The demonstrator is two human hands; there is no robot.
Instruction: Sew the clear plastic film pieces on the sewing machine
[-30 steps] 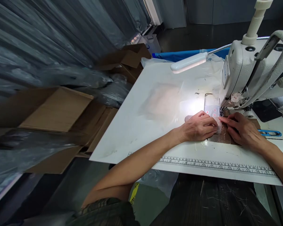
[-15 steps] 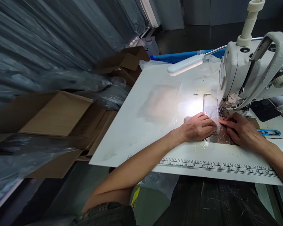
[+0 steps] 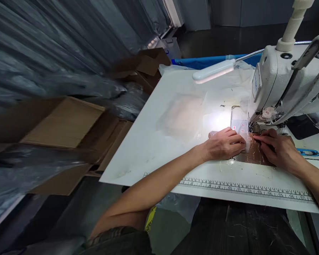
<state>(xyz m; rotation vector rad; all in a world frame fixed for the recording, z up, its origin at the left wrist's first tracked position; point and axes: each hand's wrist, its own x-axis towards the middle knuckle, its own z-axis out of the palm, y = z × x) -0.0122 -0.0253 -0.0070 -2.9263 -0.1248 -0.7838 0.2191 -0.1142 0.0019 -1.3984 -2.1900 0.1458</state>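
My left hand (image 3: 223, 145) lies on the white sewing table (image 3: 159, 148), its fingers pressed down on a small pale piece with pink marks (image 3: 241, 128) in front of the needle. My right hand (image 3: 278, 150) rests beside it on a brown taped patch (image 3: 251, 156), fingers stretched flat towards the presser foot (image 3: 254, 128) and touching the same piece. The white sewing machine (image 3: 284, 81) stands over both hands. Its lamp (image 3: 214, 71) lights the spot.
A clear plastic bag with pinkish pieces (image 3: 183, 115) lies left of the hands. A printed ruler (image 3: 244, 189) runs along the table's front edge. Blue scissors (image 3: 309, 153) lie at the right. Open cardboard boxes (image 3: 61, 124) and plastic sheeting fill the left side.
Both hands stay on the piece at the needle; the right hand has edged slightly closer to the presser foot. The view shifted a little.
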